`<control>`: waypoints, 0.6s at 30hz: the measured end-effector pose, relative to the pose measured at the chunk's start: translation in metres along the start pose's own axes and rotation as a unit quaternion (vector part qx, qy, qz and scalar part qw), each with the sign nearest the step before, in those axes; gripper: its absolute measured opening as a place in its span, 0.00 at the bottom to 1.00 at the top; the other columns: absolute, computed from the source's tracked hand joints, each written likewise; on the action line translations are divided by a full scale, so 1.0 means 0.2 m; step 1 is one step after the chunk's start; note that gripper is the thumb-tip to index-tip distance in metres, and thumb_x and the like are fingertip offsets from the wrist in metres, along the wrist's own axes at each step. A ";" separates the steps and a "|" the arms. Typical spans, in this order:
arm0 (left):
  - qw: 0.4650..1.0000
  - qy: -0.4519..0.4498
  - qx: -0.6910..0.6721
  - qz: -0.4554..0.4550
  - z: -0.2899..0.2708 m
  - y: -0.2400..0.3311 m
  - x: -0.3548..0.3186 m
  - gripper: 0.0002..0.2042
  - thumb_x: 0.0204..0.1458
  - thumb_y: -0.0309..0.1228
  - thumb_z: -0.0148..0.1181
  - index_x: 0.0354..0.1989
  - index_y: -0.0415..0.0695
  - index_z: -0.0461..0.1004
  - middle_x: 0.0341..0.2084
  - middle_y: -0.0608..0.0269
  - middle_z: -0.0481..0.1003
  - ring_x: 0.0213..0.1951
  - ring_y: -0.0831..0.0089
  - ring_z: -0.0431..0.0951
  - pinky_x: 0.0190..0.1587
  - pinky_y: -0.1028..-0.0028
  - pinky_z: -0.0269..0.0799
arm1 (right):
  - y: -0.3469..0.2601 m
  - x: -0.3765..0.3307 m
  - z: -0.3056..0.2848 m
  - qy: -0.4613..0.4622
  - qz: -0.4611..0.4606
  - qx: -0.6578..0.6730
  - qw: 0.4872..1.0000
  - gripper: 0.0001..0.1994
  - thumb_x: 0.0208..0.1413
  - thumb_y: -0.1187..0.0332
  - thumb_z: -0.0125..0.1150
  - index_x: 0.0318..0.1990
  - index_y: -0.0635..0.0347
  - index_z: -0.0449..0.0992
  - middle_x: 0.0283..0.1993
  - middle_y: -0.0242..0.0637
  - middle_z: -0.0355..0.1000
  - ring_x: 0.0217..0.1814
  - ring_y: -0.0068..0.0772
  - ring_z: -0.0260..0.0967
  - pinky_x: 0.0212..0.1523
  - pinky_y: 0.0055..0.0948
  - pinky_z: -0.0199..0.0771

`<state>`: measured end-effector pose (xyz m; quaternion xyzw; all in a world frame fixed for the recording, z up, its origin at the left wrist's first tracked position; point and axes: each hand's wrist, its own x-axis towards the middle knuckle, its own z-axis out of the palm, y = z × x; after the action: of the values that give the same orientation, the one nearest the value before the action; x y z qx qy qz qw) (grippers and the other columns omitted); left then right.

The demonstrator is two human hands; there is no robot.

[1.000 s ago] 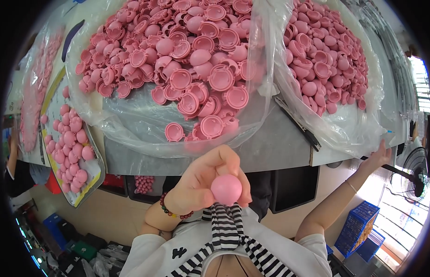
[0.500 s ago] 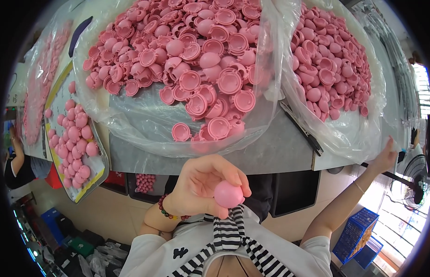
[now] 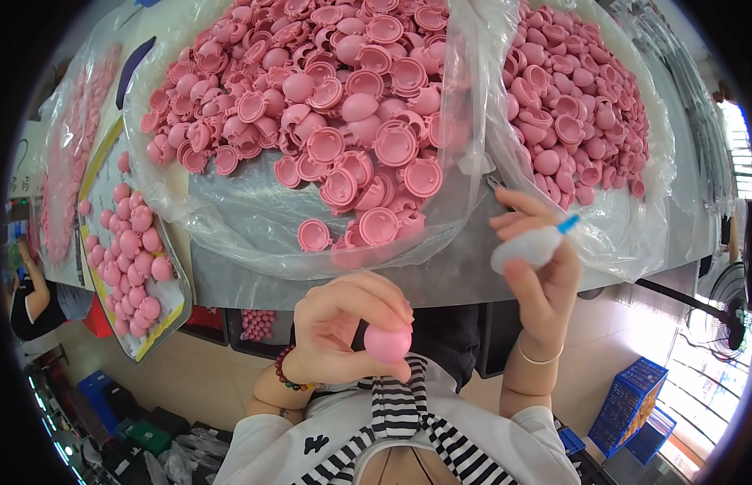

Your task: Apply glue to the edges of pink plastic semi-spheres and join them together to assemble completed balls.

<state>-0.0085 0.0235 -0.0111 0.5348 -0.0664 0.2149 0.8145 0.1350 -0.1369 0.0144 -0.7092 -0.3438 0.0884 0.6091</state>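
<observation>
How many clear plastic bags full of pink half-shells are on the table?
3: a large clear plastic bag in the middle, another at right, a third far left, partly cut off; more may be hidden.

We see bare grey table [image 3: 440,275] only in a narrow strip along the near edge, between the bags and our body. Straight ahead, the middle bag [image 3: 254,226] of pink shells [image 3: 343,121] spills right up to that strip. The right bag [image 3: 634,234] walls off the far right, just beyond our right hand [image 3: 541,275]. To the left, a tray [image 3: 170,319] of pink balls [image 3: 129,250] overhangs the table edge. Our left hand [image 3: 343,327] hovers below the table edge, in open air.
</observation>
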 end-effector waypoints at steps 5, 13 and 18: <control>0.965 0.094 0.222 0.106 -0.13 0.17 -0.04 0.21 0.36 0.37 0.67 0.35 0.36 0.68 0.31 0.51 0.72 0.31 0.65 0.73 0.36 0.72 0.67 | -0.02 -0.03 0.04 0.008 0.091 0.166 0.982 0.10 0.45 0.73 0.54 0.36 0.68 0.67 0.42 0.49 0.67 0.35 0.29 0.67 0.37 0.23 0.66; 0.442 0.362 0.816 0.088 -0.56 0.51 -0.10 0.09 0.41 0.20 0.56 0.34 0.36 0.71 0.34 0.58 0.73 0.36 0.72 0.72 0.41 0.75 0.65 | -0.02 -0.17 -0.05 0.132 0.100 0.114 0.980 0.22 0.47 0.55 0.55 0.35 0.72 0.66 0.20 0.40 0.69 0.17 0.20 0.61 0.18 0.14 0.57; 0.725 0.153 0.670 0.031 -0.26 0.31 0.06 0.09 0.35 0.18 0.58 0.29 0.39 0.73 0.29 0.58 0.74 0.32 0.66 0.73 0.37 0.74 0.66 | -0.01 -0.18 -0.04 0.144 0.071 0.132 0.978 0.24 0.47 0.52 0.55 0.34 0.72 0.66 0.20 0.42 0.68 0.14 0.20 0.58 0.16 0.15 0.55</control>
<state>-0.0306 0.0951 0.0237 0.8989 0.2040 0.3080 0.2357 0.1115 -0.1651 0.0068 -0.6506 -0.1867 0.0722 0.7325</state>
